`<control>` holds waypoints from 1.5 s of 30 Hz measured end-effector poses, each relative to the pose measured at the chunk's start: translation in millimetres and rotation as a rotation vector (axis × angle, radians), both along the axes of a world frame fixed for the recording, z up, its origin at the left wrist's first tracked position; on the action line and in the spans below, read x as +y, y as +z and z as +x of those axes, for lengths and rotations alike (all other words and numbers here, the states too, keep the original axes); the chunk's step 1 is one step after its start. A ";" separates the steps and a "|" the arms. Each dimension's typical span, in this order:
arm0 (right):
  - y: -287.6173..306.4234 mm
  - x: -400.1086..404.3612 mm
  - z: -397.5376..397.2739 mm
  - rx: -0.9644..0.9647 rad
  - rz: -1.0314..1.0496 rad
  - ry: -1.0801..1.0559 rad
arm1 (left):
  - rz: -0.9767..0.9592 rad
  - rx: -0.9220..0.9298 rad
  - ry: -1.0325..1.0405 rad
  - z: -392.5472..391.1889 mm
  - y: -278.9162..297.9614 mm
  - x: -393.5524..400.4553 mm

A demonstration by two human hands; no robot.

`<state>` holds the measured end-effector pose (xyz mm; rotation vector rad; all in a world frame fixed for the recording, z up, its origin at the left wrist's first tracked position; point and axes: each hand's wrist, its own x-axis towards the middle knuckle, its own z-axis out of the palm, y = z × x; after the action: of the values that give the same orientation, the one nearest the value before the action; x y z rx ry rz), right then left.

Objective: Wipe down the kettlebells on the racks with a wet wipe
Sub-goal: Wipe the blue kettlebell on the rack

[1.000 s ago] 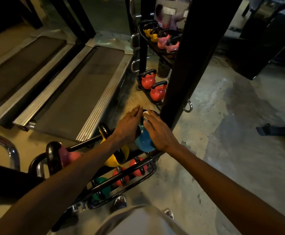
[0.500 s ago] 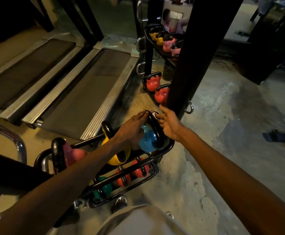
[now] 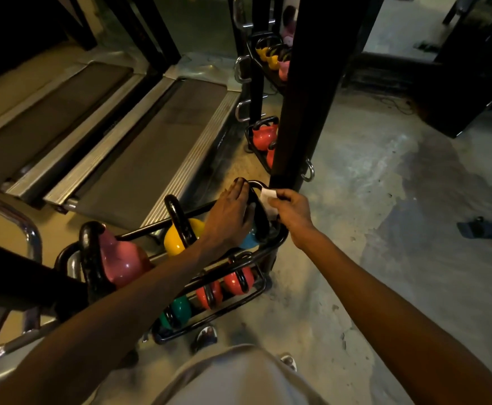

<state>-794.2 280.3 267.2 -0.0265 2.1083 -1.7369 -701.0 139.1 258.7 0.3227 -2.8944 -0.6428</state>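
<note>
Where treadmills (image 3: 139, 147) flank rack (image 3: 271, 244) | stained concrete floor (image 3: 385, 217)

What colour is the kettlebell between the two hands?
Blue kettlebell with a black handle, seen in the head view.

Kettlebells (image 3: 180, 238) sit on the rack (image 3: 276, 241) right of the treadmills (image 3: 139, 159), more kettlebells (image 3: 236, 280) on its lower shelf

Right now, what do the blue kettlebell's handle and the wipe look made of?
Blue kettlebell's handle: likely painted or coated metal, black with a dull sheen. Wipe: thin, soft white sheet, probably nonwoven cloth, crumpled where the right hand pinches it.
</note>
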 end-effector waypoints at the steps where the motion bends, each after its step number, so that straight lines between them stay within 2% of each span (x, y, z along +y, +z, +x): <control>1: 0.5 4.5 -1.3 0.043 0.013 0.000 | -0.001 -0.003 0.017 -0.2 1.4 3.5; 7: 4.7 25.9 0.2 0.236 0.043 -0.007 | 0.010 0.002 0.140 6.0 8.1 27.2; 10: 3.1 34.6 12.4 0.496 0.183 0.013 | 0.019 0.022 0.166 16.5 6.0 43.4; 13: 0.1 42.0 22.0 0.724 0.242 0.076 | 0.038 0.024 0.167 32.0 -1.8 57.5; 18: -0.1 50.2 45.3 0.884 0.281 0.174 | 0.028 0.076 0.194 59.0 -11.6 75.6; 23: -6.5 59.0 72.4 1.117 0.405 0.332 | 0.005 0.096 0.191 96.0 -19.3 76.6; 29: -16.4 68.3 116.8 1.178 0.444 0.397 | 0.023 0.049 0.198 147.9 -41.4 74.5; 33: -29.6 72.1 142.8 1.304 0.503 0.498 | 0.007 0.029 0.268 190.3 -63.9 76.5; 40: -61.3 77.0 182.3 1.238 0.592 0.631 | 0.054 -0.035 0.335 250.7 -93.5 82.7; 45: -75.6 71.8 208.7 1.284 0.596 0.812 | 0.082 -0.050 0.419 287.9 -95.3 96.7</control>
<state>-585.5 352.1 191.7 -1.9121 2.6122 -0.4794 -413.1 235.9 163.4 0.9340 -2.7170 -0.6830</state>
